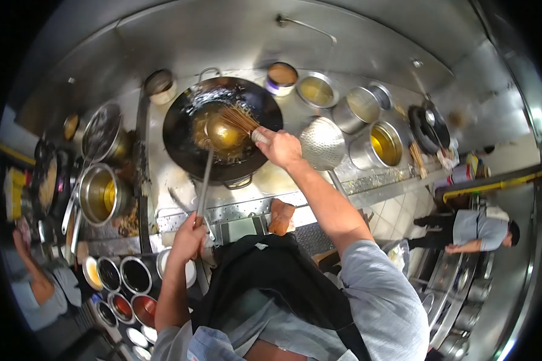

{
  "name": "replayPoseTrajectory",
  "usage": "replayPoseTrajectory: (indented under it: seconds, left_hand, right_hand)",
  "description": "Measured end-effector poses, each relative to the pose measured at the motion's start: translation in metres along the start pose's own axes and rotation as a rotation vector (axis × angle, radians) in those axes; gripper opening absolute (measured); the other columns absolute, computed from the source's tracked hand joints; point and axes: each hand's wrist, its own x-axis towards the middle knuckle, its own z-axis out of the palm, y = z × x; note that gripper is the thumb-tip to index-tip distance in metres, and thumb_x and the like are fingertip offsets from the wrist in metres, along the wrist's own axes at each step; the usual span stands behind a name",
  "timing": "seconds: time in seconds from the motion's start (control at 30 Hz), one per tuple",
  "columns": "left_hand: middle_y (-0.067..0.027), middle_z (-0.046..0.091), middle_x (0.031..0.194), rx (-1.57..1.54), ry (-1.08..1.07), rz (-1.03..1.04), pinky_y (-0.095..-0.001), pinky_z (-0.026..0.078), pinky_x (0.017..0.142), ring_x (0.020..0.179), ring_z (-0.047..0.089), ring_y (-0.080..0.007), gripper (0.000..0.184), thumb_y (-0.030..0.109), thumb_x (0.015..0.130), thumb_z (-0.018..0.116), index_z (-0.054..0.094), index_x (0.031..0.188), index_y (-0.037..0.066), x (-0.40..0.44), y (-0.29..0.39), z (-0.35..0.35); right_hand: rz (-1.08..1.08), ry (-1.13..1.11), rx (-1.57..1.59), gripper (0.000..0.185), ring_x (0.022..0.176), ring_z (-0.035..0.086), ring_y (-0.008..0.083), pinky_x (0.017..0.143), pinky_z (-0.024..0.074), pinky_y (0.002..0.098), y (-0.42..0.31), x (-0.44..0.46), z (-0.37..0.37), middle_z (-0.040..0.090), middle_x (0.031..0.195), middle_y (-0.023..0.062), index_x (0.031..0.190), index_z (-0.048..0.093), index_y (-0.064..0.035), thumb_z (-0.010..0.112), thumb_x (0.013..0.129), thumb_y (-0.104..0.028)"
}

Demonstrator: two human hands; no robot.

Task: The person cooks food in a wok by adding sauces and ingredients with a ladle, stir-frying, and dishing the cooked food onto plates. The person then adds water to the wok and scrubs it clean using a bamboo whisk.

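A black wok point(177, 135) stands on the steel stove, with murky liquid point(203, 123) in its bottom. My left hand point(185, 239) is closed round the long handle of a metal ladle point(225, 133), whose bowl is down inside the wok. In my right hand point(280, 148) is a bamboo wok brush point(241, 118), gripped by its bound end. The brush's bristles reach over the wok and touch or overlap the ladle's bowl. A perforated skimmer point(322, 143) lies just right of my right hand, its handle towards me.
Metal pots, one with yellow liquid point(384, 144), stand at the right; another yellow-filled pot point(99, 195) is at the left. Sauce containers point(135, 275) are grouped at lower left. A tap point(307, 25) juts from the back wall. One person point(485, 230) stands far right, another point(36, 295) far left.
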Motion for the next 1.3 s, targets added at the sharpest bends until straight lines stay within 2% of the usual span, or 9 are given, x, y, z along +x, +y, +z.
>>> replayPoseTrajectory:
  seconds: [0.07,0.13,0.37,0.6,0.7,0.8,0.9,1.2,1.3]
  left_hand:
    - [-0.0096,0.064,0.080,0.572,0.381,0.490,-0.0344,0.049,0.051,0.055,0.060,-0.0215,0.062,0.007,0.091,0.060,0.040,0.149,0.004,0.027,-0.058,0.002]
    - [-0.0121,0.066,0.088,0.410,0.335,0.071,-0.0356,0.050,0.054,0.061,0.063,-0.0227,0.069,0.005,0.089,0.061,0.035,0.153,0.004,0.019,-0.031,0.014]
    - [-0.0266,0.069,0.090,0.939,0.543,0.389,-0.0529,0.052,0.073,0.081,0.067,-0.0454,0.066,0.012,0.086,0.061,0.043,0.149,0.010,0.040,0.024,0.071]
    - [-0.0196,0.067,0.093,0.640,0.185,0.897,-0.0406,0.051,0.072,0.074,0.065,-0.0341,0.068,0.005,0.090,0.059,0.039,0.154,0.016,0.116,0.129,0.273]
    - [-0.0041,0.064,0.089,0.352,-0.147,0.532,-0.0268,0.049,0.064,0.068,0.055,-0.0120,0.069,0.004,0.092,0.064,0.039,0.155,0.020,0.157,0.167,0.379]
    - [-0.0142,0.072,0.092,0.734,0.022,1.130,-0.0397,0.054,0.071,0.072,0.067,-0.0306,0.068,0.008,0.089,0.069,0.045,0.152,0.019,0.258,0.127,0.461]
    - [-0.0215,0.070,0.112,0.950,-0.068,0.692,-0.0439,0.053,0.084,0.093,0.068,-0.0394,0.064,0.013,0.088,0.072,0.049,0.148,0.014,0.245,0.131,0.517]
    - [-0.0166,0.051,0.143,-0.232,-0.742,0.470,-0.0365,0.041,0.109,0.133,0.048,-0.0229,0.087,0.029,0.094,0.072,0.018,0.158,0.003,0.075,0.111,0.450]
    - [-0.0154,0.055,0.136,0.160,-0.073,0.791,-0.0385,0.046,0.103,0.121,0.056,-0.0251,0.089,0.023,0.086,0.079,0.023,0.152,0.001,0.062,0.109,0.375]
  right_hand:
    - [0.060,0.094,0.146,0.048,0.088,0.070,0.0389,0.084,0.0553,0.0483,0.021,-0.026,-0.015,0.072,0.095,0.0213,0.134,0.063,-0.0269,0.067,0.090,-0.044]
    - [0.177,0.167,0.354,0.050,0.086,0.071,0.0378,0.083,0.0556,0.0463,0.046,-0.058,-0.027,0.072,0.098,0.0210,0.137,0.062,-0.0267,0.068,0.090,-0.043]
    - [0.462,0.559,0.768,0.055,0.120,0.064,0.0252,0.102,0.0474,0.0325,0.158,-0.204,-0.032,0.067,0.128,0.0171,0.143,0.057,-0.0175,0.072,0.092,-0.033]
    - [0.657,0.882,0.856,0.054,0.125,0.059,0.0199,0.105,0.0447,0.0317,0.240,-0.334,-0.072,0.064,0.134,0.0175,0.146,0.052,-0.0082,0.066,0.097,-0.026]
    - [0.662,0.974,0.808,0.052,0.123,0.061,0.0212,0.104,0.0458,0.0326,0.273,-0.366,-0.072,0.064,0.133,0.0173,0.145,0.052,-0.0076,0.063,0.098,-0.025]
    - [0.690,0.973,0.741,0.053,0.122,0.062,0.0230,0.104,0.0462,0.0330,0.287,-0.389,-0.077,0.065,0.132,0.0177,0.146,0.051,-0.0077,0.063,0.098,-0.027]
    - [0.727,0.896,0.743,0.058,0.127,0.058,0.0214,0.107,0.0426,0.0320,0.296,-0.397,-0.073,0.061,0.138,0.0178,0.149,0.045,-0.0014,0.063,0.099,-0.025]
    - [0.308,0.859,0.556,0.067,0.124,0.057,0.0369,0.104,0.0450,0.0413,0.198,-0.318,-0.073,0.055,0.138,0.0237,0.148,0.042,0.0025,0.072,0.090,-0.015]
    - [-0.064,0.626,0.525,0.071,0.132,0.051,0.0379,0.110,0.0390,0.0444,0.146,-0.290,-0.038,0.052,0.143,0.0241,0.148,0.041,0.0024,0.072,0.085,-0.011]
